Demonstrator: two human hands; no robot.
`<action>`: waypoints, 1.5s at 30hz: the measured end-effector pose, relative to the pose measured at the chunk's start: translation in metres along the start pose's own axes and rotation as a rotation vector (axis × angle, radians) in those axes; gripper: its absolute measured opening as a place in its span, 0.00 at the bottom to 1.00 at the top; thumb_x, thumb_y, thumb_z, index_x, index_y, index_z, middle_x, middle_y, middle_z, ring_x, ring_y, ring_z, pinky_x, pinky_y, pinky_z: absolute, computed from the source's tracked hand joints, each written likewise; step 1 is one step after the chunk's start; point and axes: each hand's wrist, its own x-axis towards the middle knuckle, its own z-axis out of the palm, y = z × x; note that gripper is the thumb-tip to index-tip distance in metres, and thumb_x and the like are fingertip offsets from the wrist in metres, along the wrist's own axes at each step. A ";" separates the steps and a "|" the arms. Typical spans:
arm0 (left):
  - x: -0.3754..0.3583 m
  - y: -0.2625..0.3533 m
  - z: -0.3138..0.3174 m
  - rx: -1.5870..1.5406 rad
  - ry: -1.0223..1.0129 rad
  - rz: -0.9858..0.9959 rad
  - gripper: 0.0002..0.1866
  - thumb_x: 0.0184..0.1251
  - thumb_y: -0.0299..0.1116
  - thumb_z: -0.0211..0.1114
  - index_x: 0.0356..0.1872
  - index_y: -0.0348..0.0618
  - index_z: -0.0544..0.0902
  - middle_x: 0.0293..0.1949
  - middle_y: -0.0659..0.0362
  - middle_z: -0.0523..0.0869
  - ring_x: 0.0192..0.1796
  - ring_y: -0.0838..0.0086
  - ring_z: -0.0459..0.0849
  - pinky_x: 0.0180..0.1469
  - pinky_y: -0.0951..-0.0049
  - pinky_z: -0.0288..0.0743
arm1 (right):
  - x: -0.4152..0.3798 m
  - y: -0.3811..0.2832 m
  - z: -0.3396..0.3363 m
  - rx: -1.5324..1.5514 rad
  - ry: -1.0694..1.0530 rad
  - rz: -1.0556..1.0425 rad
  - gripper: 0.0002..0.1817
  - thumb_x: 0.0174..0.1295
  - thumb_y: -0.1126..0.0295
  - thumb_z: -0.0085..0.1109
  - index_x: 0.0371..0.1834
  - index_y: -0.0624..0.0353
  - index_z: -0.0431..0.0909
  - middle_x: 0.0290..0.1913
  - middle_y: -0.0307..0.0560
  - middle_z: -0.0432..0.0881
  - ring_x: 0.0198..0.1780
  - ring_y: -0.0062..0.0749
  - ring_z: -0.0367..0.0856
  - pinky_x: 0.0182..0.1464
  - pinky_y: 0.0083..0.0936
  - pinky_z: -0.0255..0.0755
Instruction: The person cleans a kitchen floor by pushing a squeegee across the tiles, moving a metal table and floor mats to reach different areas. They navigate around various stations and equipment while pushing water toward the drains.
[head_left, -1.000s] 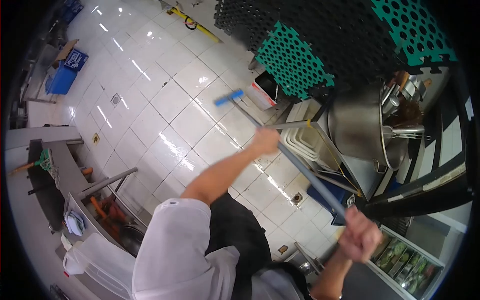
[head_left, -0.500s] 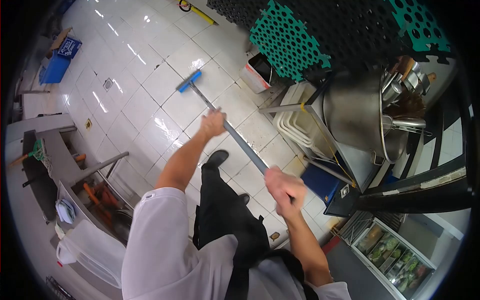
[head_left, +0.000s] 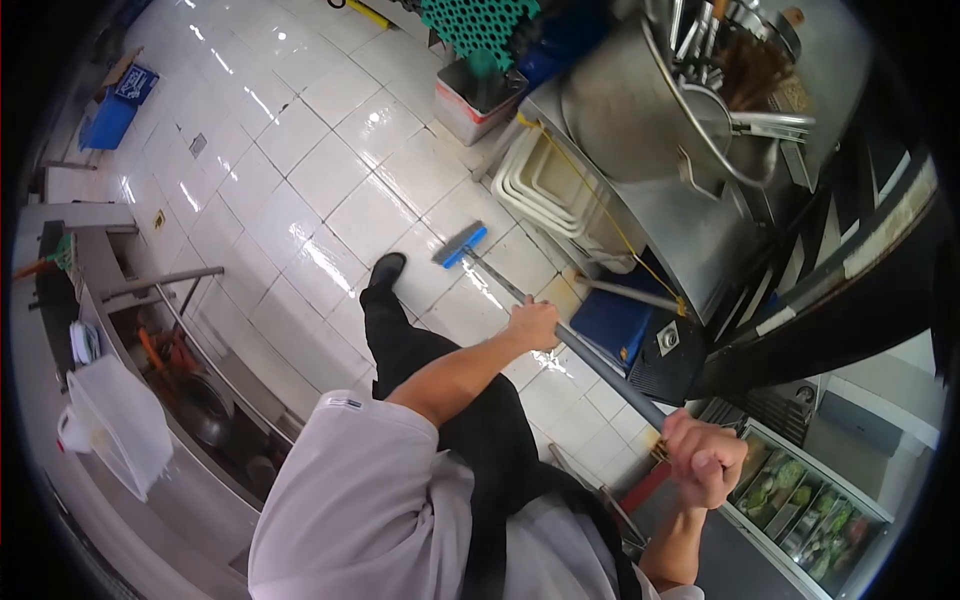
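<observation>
A long-handled floor brush [head_left: 610, 375] slants across the view, its blue and grey head [head_left: 462, 245] down at the wet white tiles near my boot. My left hand [head_left: 535, 325] is closed round the grey pole partway along. Near the pole's upper end, my right hand [head_left: 705, 458] is wrapped around it in a fist. The end of the pole is hidden inside that fist. My black boot [head_left: 388, 270] stands on the tiles left of the brush head.
At right, a metal table [head_left: 690, 270] bears a large steel pot [head_left: 630, 105] with utensils; stacked white tubs [head_left: 550, 190] sit below. A bin [head_left: 465, 110] stands beyond. On the left are a steel counter [head_left: 215, 500] and a blue crate [head_left: 107, 137]. A glass-topped food case [head_left: 810, 515] is at lower right.
The brush head has been drawn back across the tiles toward me and to the right. Both hands moved right and nearer with the pole, still gripping it. The view has shifted too.
</observation>
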 end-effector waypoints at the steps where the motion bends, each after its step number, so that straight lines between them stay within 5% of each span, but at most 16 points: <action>1: -0.001 0.023 0.019 -0.008 -0.007 -0.012 0.20 0.53 0.37 0.71 0.51 0.57 0.90 0.53 0.55 0.87 0.67 0.50 0.76 0.60 0.46 0.78 | -0.016 -0.007 -0.018 -0.001 -0.004 0.001 0.20 0.59 0.70 0.56 0.11 0.61 0.62 0.11 0.44 0.68 0.15 0.32 0.62 0.30 0.37 0.63; 7: -0.017 0.088 0.095 -0.005 0.054 0.017 0.21 0.51 0.39 0.72 0.51 0.57 0.90 0.53 0.55 0.88 0.61 0.55 0.83 0.60 0.45 0.76 | -0.080 -0.037 -0.065 0.011 -0.057 -0.051 0.21 0.61 0.68 0.57 0.11 0.61 0.63 0.11 0.44 0.68 0.15 0.31 0.63 0.29 0.36 0.62; 12: -0.065 0.083 0.039 0.023 0.190 -0.062 0.21 0.52 0.42 0.72 0.51 0.61 0.90 0.53 0.54 0.86 0.60 0.53 0.83 0.62 0.46 0.73 | -0.091 -0.059 -0.056 0.139 -0.151 -0.229 0.18 0.63 0.68 0.59 0.17 0.59 0.66 0.15 0.41 0.69 0.18 0.29 0.64 0.30 0.34 0.61; 14: -0.078 0.046 0.005 0.077 0.305 -0.146 0.22 0.51 0.41 0.72 0.51 0.59 0.89 0.54 0.54 0.85 0.59 0.52 0.83 0.61 0.45 0.74 | -0.084 -0.032 -0.040 0.300 -0.163 -0.290 0.16 0.62 0.69 0.58 0.18 0.59 0.66 0.17 0.42 0.70 0.20 0.29 0.64 0.30 0.34 0.58; 16: -0.089 -0.010 -0.023 0.079 0.456 -0.269 0.18 0.51 0.38 0.72 0.46 0.52 0.88 0.55 0.52 0.84 0.59 0.50 0.84 0.57 0.44 0.77 | -0.074 0.023 -0.025 0.289 -0.116 -0.260 0.19 0.62 0.65 0.58 0.18 0.68 0.69 0.22 0.56 0.79 0.24 0.41 0.75 0.37 0.45 0.74; 19: -0.105 -0.112 -0.035 0.025 0.548 -0.461 0.23 0.58 0.39 0.71 0.55 0.49 0.81 0.61 0.50 0.80 0.63 0.48 0.81 0.60 0.43 0.77 | -0.066 0.118 0.040 0.140 -0.059 -0.242 0.18 0.64 0.70 0.54 0.17 0.67 0.69 0.20 0.52 0.76 0.24 0.39 0.72 0.39 0.43 0.73; 20: -0.111 -0.141 -0.034 0.012 0.520 -0.526 0.28 0.59 0.42 0.72 0.62 0.50 0.80 0.66 0.51 0.77 0.66 0.49 0.78 0.64 0.41 0.74 | -0.062 0.143 0.063 0.390 -0.167 -0.216 0.18 0.65 0.70 0.53 0.16 0.66 0.68 0.19 0.48 0.73 0.23 0.36 0.69 0.37 0.40 0.72; 22: -0.128 -0.177 -0.013 0.106 0.440 -0.643 0.29 0.57 0.42 0.74 0.61 0.48 0.81 0.68 0.52 0.74 0.71 0.49 0.73 0.66 0.37 0.72 | -0.071 0.165 0.089 0.287 -0.328 -0.167 0.21 0.66 0.67 0.54 0.15 0.65 0.66 0.17 0.44 0.68 0.22 0.35 0.64 0.34 0.36 0.66; 27: -0.138 -0.136 0.068 0.169 0.176 -0.392 0.24 0.61 0.43 0.69 0.58 0.47 0.85 0.68 0.52 0.75 0.74 0.48 0.68 0.70 0.33 0.66 | -0.126 0.101 0.039 0.141 -0.280 -0.057 0.25 0.67 0.63 0.55 0.14 0.64 0.63 0.16 0.42 0.66 0.20 0.35 0.63 0.29 0.37 0.61; 28: -0.135 -0.117 0.091 0.212 0.314 -0.303 0.13 0.57 0.40 0.70 0.41 0.49 0.90 0.60 0.51 0.80 0.67 0.51 0.76 0.63 0.41 0.75 | -0.133 0.079 0.028 0.123 -0.254 -0.046 0.26 0.67 0.62 0.56 0.13 0.63 0.63 0.15 0.43 0.66 0.19 0.34 0.63 0.28 0.36 0.60; 35: -0.114 0.046 0.130 -0.067 -0.017 0.103 0.16 0.55 0.43 0.71 0.42 0.47 0.91 0.51 0.50 0.88 0.60 0.55 0.84 0.61 0.43 0.76 | -0.149 -0.045 -0.011 0.049 -0.092 -0.011 0.24 0.64 0.67 0.54 0.09 0.56 0.61 0.10 0.41 0.67 0.12 0.30 0.61 0.24 0.33 0.60; 42: -0.079 0.093 0.099 0.103 -0.044 0.250 0.15 0.53 0.44 0.73 0.40 0.50 0.92 0.43 0.50 0.91 0.52 0.55 0.89 0.56 0.50 0.80 | -0.154 -0.081 -0.030 -0.013 0.027 -0.141 0.20 0.64 0.68 0.51 0.13 0.52 0.62 0.11 0.38 0.66 0.13 0.28 0.63 0.27 0.33 0.63; 45: -0.062 0.069 0.048 0.195 -0.005 0.137 0.14 0.55 0.34 0.67 0.42 0.44 0.91 0.49 0.49 0.90 0.56 0.54 0.87 0.61 0.46 0.75 | -0.155 -0.039 -0.033 0.064 0.080 -0.210 0.19 0.63 0.67 0.49 0.13 0.54 0.61 0.13 0.39 0.66 0.16 0.26 0.61 0.26 0.32 0.58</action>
